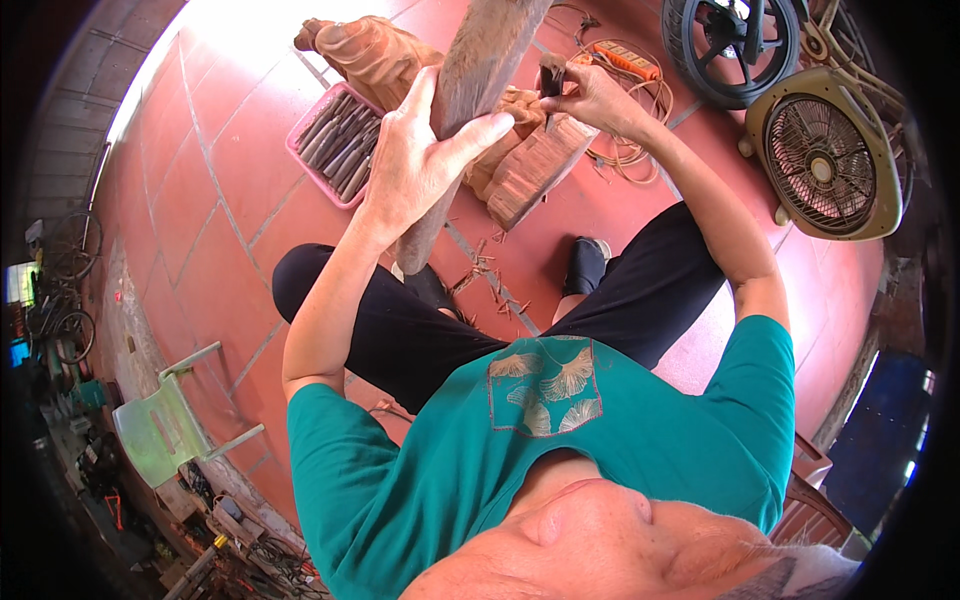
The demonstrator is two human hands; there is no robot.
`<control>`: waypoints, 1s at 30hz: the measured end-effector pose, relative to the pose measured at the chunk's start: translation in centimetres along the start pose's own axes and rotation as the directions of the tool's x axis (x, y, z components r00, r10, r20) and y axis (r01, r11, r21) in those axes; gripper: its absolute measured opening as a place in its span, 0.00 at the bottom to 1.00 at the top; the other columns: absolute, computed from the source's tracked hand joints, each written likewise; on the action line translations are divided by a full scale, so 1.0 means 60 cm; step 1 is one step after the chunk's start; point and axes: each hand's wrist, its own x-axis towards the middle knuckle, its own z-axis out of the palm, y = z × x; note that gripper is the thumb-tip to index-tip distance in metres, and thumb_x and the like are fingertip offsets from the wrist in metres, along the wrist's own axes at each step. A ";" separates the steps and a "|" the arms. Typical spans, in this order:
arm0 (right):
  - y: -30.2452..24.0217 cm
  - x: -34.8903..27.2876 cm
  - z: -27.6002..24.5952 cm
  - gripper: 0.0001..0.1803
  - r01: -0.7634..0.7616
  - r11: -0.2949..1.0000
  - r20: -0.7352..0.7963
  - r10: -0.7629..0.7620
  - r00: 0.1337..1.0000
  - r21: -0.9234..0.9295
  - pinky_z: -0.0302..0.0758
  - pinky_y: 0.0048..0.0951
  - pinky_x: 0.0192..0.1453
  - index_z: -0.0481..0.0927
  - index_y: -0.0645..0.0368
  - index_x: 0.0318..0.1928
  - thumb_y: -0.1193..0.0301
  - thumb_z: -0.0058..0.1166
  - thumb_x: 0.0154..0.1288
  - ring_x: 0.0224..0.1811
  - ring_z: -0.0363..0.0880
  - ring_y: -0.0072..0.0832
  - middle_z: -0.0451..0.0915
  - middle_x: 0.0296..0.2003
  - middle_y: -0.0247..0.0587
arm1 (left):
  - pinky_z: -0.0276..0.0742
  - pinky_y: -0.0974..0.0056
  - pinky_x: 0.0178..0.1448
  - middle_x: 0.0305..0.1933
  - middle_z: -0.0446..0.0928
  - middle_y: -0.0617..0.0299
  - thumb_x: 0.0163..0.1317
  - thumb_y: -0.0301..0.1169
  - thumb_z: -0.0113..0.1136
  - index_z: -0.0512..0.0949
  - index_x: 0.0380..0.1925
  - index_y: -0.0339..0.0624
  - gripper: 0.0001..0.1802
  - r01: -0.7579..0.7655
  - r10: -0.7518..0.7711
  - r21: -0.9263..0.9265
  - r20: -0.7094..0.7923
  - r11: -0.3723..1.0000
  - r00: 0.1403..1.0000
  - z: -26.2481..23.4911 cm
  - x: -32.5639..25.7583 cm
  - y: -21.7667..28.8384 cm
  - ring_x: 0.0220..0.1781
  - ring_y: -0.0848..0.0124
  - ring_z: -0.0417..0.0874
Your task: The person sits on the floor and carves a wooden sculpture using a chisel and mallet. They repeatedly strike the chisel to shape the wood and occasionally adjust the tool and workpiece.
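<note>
My left hand [420, 150] is wrapped round a thick, worn wooden club [487, 60], which slants up across the view. In my right hand [600, 100], thumb and fingers pinch a chisel [551, 78] with a dark upper end. It stands roughly upright over a reddish-brown wood carving [540, 178]; the contact of its tip is too small to make out. The carving lies on the floor beyond my feet, its blocky end toward me and its draped, rounded shapes reaching to the far left. The club hides part of its middle.
Beside the carving, a pink basket [292, 140] holds several chisels. Wood chips [485, 268] lie on the red tiles between my shoes. An orange power strip [628, 62] with coiled cord, a box fan [820, 165] and a wheel [735, 95] are at right; a green chair [160, 435] is at left.
</note>
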 end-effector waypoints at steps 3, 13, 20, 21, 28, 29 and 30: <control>0.000 0.002 0.000 0.18 -0.005 0.999 -0.011 0.006 1.000 0.031 0.80 0.34 0.49 0.80 0.60 0.51 0.68 0.69 0.64 0.40 0.86 0.28 0.87 0.40 0.42 | 0.81 0.54 0.50 0.37 0.84 0.40 0.63 0.50 0.70 0.70 0.55 0.26 0.37 0.064 -0.065 0.036 0.026 0.997 0.998 0.002 0.002 -0.008 0.42 0.57 0.90; 0.006 -0.001 0.004 0.21 0.060 0.996 -0.036 -0.058 0.998 0.070 0.81 0.35 0.50 0.80 0.61 0.54 0.67 0.70 0.63 0.40 0.85 0.29 0.87 0.38 0.43 | 0.81 0.50 0.50 0.37 0.84 0.35 0.64 0.54 0.68 0.71 0.54 0.25 0.39 0.041 -0.056 0.172 0.083 0.984 0.995 -0.005 0.006 -0.030 0.43 0.46 0.89; 0.006 0.001 0.006 0.19 0.053 0.998 -0.057 -0.054 0.997 -0.025 0.82 0.34 0.47 0.80 0.61 0.52 0.68 0.69 0.64 0.40 0.86 0.29 0.86 0.36 0.40 | 0.80 0.49 0.50 0.37 0.82 0.33 0.63 0.56 0.66 0.70 0.51 0.28 0.39 0.193 -0.286 0.386 0.200 0.902 0.937 0.009 0.007 -0.042 0.44 0.46 0.87; 0.004 -0.002 0.007 0.18 0.049 0.999 -0.074 -0.050 0.996 -0.010 0.82 0.33 0.46 0.80 0.62 0.52 0.68 0.68 0.65 0.39 0.86 0.28 0.86 0.36 0.40 | 0.78 0.50 0.56 0.43 0.82 0.34 0.63 0.57 0.67 0.70 0.54 0.26 0.41 0.221 -0.347 0.397 0.280 0.891 0.895 0.004 0.005 -0.045 0.51 0.49 0.86; 0.009 -0.007 -0.019 0.14 -0.225 0.907 -0.091 0.273 0.958 0.357 0.84 0.24 0.35 0.79 0.67 0.49 0.72 0.65 0.69 0.36 0.86 0.22 0.85 0.39 0.41 | 0.73 0.55 0.65 0.54 0.82 0.39 0.61 0.57 0.68 0.72 0.61 0.25 0.45 0.297 -0.381 0.367 0.181 0.882 0.907 -0.011 -0.002 -0.042 0.57 0.53 0.83; 0.008 -0.008 -0.020 0.15 -0.200 0.898 -0.102 0.258 0.961 0.393 0.85 0.24 0.36 0.79 0.67 0.50 0.72 0.65 0.69 0.36 0.86 0.23 0.85 0.39 0.41 | 0.74 0.55 0.65 0.53 0.83 0.41 0.61 0.56 0.68 0.72 0.62 0.26 0.44 0.304 -0.380 0.343 0.179 0.889 0.908 -0.015 -0.002 -0.041 0.57 0.55 0.83; 0.017 -0.006 -0.013 0.15 -0.170 0.891 -0.095 0.229 0.969 0.422 0.85 0.24 0.38 0.79 0.65 0.51 0.72 0.65 0.69 0.38 0.86 0.24 0.85 0.41 0.41 | 0.75 0.56 0.64 0.52 0.83 0.42 0.62 0.55 0.68 0.72 0.62 0.27 0.43 0.311 -0.379 0.320 0.177 0.895 0.908 -0.020 -0.002 -0.038 0.56 0.56 0.84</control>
